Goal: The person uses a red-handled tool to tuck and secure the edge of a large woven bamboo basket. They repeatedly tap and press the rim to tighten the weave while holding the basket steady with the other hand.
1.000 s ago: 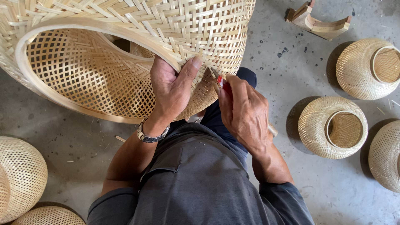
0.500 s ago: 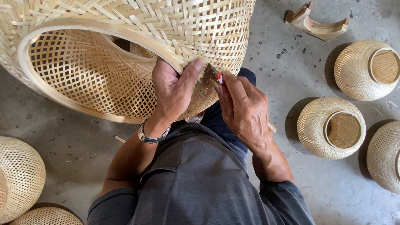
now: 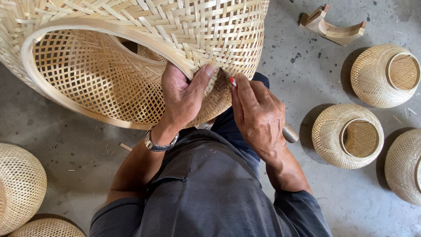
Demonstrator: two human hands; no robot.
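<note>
Single head-worn view, looking steeply down over the person's own lap from close above; large woven basket (image 3: pixel 131 57) fills the upper left, very near the lens; concrete floor (image 3: pixel 79 149) lies farther below, small baskets (image 3: pixel 346 136) at right and left edges; no second view to overlap.

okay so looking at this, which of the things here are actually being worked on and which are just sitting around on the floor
In use:
large woven basket, gripped at its rim by the left hand
small red-tipped tool, pinched in the right hand against the weave

Lying about:
three smaller woven baskets on the right
two pale woven baskets at lower left
wooden piece on the concrete floor
</note>
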